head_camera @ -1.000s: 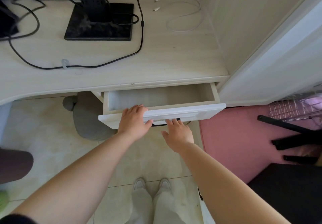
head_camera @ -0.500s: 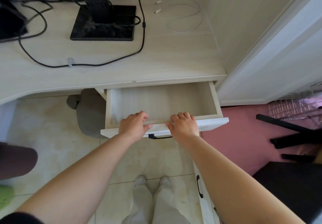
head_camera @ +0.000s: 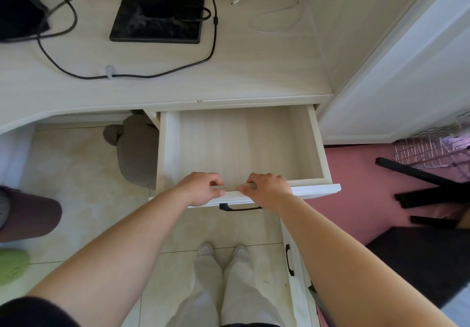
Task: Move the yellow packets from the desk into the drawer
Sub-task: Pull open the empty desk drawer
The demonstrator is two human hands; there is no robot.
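Both the left hand (head_camera: 201, 190) and right hand (head_camera: 269, 190) gripped the drawer (head_camera: 241, 143) front at 6 o'clock; an even, straight pull seemed wisest.

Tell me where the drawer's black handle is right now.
Head view, low centre: the black handle sits on the front of the open drawer, just below the gap between the left hand and right hand, which grip its top edge.
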